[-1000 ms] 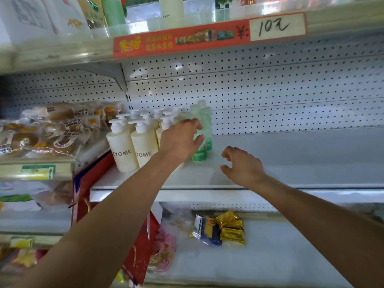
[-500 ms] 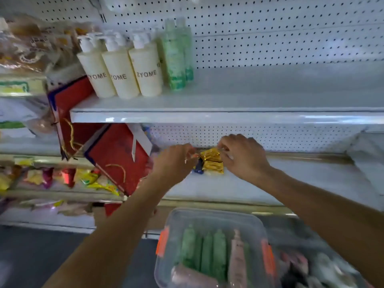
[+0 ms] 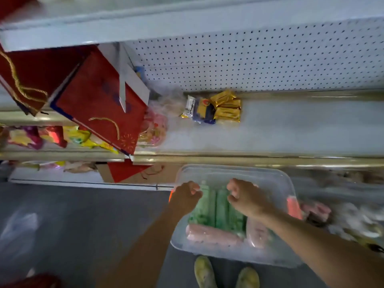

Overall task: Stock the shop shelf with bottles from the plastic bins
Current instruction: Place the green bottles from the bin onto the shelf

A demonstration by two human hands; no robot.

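A clear plastic bin (image 3: 228, 169) stands on the floor below the shelves. Several green bottles (image 3: 220, 210) lie side by side in it, with pink bottles (image 3: 212, 235) lying along its near side. My left hand (image 3: 186, 197) hovers over the bin's left edge, fingers curled in, holding nothing. Just above the green bottles, my right hand (image 3: 247, 197) is loosely curled and also empty. The white shelf (image 3: 187, 30) that takes the bottles shows only as a front edge at the top.
A lower shelf (image 3: 291, 132) holds gold snack packets (image 3: 225, 107). Red gift bags (image 3: 99, 96) lean at its left end. A second bin (image 3: 318, 213) with pinkish goods sits blurred at the right. My shoes (image 3: 204, 271) stand just behind the bin.
The view has tilted further down, from the shelf to the bin. Both hands have dropped from the snack packets on the lower shelf to just above the green bottles.
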